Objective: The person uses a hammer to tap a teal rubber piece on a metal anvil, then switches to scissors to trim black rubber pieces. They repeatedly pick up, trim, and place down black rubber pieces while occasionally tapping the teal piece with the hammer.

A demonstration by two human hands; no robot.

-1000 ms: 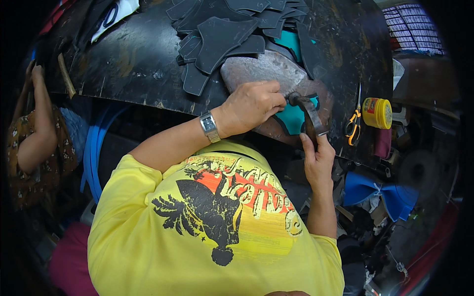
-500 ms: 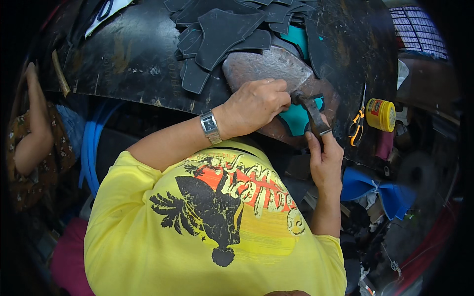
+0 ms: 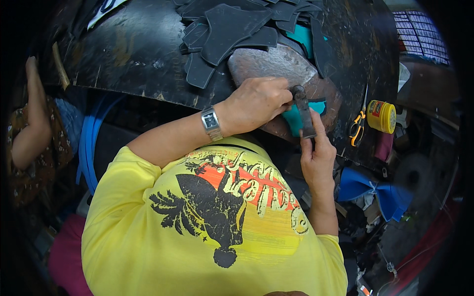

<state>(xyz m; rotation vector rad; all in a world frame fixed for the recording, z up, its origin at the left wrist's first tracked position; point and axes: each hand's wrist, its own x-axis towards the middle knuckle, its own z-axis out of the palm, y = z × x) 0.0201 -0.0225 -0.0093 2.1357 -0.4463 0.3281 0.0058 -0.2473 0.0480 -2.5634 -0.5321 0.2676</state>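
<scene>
My right hand (image 3: 318, 155) is closed around a hammer; its dark metal head (image 3: 304, 116) lies over a teal piece with black edging (image 3: 293, 119). Most of the handle is hidden by the hand. My left hand (image 3: 259, 102), with a metal watch (image 3: 211, 124) on the wrist, has its fingers curled and pinched at the left upper edge of the teal piece, beside the hammer's rounded end. Under the piece is a worn brownish slab (image 3: 328, 91), and a grey stone-like slab (image 3: 269, 64) adjoins it on the far side.
Dark cut pieces (image 3: 234, 29) are heaped at the far side of the black table (image 3: 128, 54). Orange-handled scissors (image 3: 356, 129) and a yellow jar (image 3: 381, 117) sit at the right. Another person's arm (image 3: 33, 123) shows at the left, near blue strips (image 3: 89, 143).
The hammer head has swung left and lies more upright in view over the teal piece. My right hand has shifted left with it; my left hand stays nearly in place.
</scene>
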